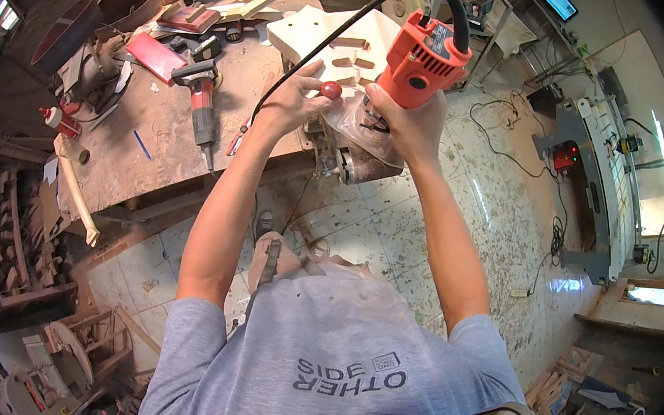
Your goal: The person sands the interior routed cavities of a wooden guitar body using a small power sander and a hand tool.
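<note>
A red-orange trim router with a black cord stands over the edge of a pale wooden piece, which has slots and pockets cut into it. My right hand is wrapped round the router's lower body. Beneath the router is a clear plastic base, partly hidden by my fingers. A round red knob sits at the base's left side, and the thumb and fingers of my left hand close on it. The cord passes over my left wrist. A metal vise or clamp shows under the base.
On the workbench lie an angle grinder, a red flat block, a blue pencil and a red bottle. A hammer-like wooden handle hangs past its edge. Cables trail over the floor at right.
</note>
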`<state>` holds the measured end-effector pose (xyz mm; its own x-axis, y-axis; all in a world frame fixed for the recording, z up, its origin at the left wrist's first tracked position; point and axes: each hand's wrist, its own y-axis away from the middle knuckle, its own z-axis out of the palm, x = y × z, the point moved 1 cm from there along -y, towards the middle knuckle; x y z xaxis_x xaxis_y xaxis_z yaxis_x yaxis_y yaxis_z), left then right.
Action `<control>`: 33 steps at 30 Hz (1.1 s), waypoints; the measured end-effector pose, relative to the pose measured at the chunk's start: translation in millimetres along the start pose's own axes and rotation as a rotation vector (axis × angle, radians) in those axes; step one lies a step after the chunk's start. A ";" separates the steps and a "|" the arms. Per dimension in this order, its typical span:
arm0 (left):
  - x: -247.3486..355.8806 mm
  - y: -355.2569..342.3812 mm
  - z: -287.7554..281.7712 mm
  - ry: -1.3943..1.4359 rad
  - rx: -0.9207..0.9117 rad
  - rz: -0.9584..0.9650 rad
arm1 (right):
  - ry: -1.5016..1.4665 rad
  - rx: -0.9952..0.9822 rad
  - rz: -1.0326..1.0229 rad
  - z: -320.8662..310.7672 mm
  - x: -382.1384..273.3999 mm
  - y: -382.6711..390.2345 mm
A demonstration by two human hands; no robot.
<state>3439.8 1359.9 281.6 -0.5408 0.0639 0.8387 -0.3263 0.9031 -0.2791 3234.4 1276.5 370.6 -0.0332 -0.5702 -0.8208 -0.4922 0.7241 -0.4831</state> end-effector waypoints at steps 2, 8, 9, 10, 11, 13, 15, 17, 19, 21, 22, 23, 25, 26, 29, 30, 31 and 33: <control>-1.8 -2.7 3.5 0.057 0.012 -0.063 | 0.018 -0.046 -0.046 -2.5 -1.8 -9.9; -19.1 -17.8 11.2 0.017 0.085 -0.113 | -0.153 -0.114 0.057 4.2 13.8 -33.9; -23.1 -17.7 9.1 0.068 0.086 -0.110 | -0.164 -0.123 0.054 6.4 15.1 -36.1; -26.8 -17.4 6.8 0.017 0.084 -0.104 | -0.174 -0.132 0.051 7.9 16.8 -38.1; -24.6 -18.1 5.6 -0.030 0.076 -0.094 | -0.167 -0.123 0.031 7.4 22.2 -39.5; -18.5 -17.5 7.9 -0.009 0.069 -0.092 | -0.152 -0.105 -0.009 5.0 31.4 -40.0; -16.1 -13.2 5.0 0.036 0.078 -0.097 | -0.150 -0.101 0.043 5.3 21.0 -33.8; -17.0 -10.1 2.4 0.061 0.072 -0.080 | -0.127 -0.097 0.058 4.2 6.9 -25.0; -19.8 -7.4 -0.4 0.034 0.049 -0.048 | -0.085 -0.091 0.038 2.3 -3.3 -16.3; -9.4 -4.1 -0.1 -0.002 0.011 -0.040 | -0.076 -0.055 0.050 -0.9 -2.7 -6.1; -5.5 -2.7 0.2 -0.020 -0.008 -0.036 | -0.071 -0.037 0.056 -2.3 -1.8 -1.6; -6.4 -3.0 -0.7 -0.008 -0.028 -0.037 | -0.041 -0.039 0.045 -3.0 -2.4 1.0; -7.8 -1.7 -0.4 0.002 -0.050 -0.030 | -0.060 -0.016 0.082 -4.3 -6.7 9.7; -5.1 -0.3 -0.7 0.007 -0.062 -0.027 | -0.070 -0.004 0.101 -4.7 -7.9 13.3; 4.4 1.6 -1.8 0.025 -0.092 -0.055 | -0.059 0.013 0.122 -4.8 -10.1 18.2; 8.6 1.9 -2.6 0.001 -0.095 -0.064 | -0.090 0.024 0.141 -4.0 -10.8 18.8; 12.9 2.2 -3.7 -0.024 -0.099 -0.074 | -0.080 0.029 0.136 -3.1 -9.6 19.1; 11.8 3.4 -5.2 -0.029 -0.081 -0.049 | -0.063 0.037 0.118 -1.2 -8.6 19.9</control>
<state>3436.3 1365.9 293.0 -0.5482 0.0070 0.8363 -0.2901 0.9363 -0.1980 3223.9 1295.4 368.5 -0.0339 -0.4561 -0.8893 -0.4557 0.7990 -0.3924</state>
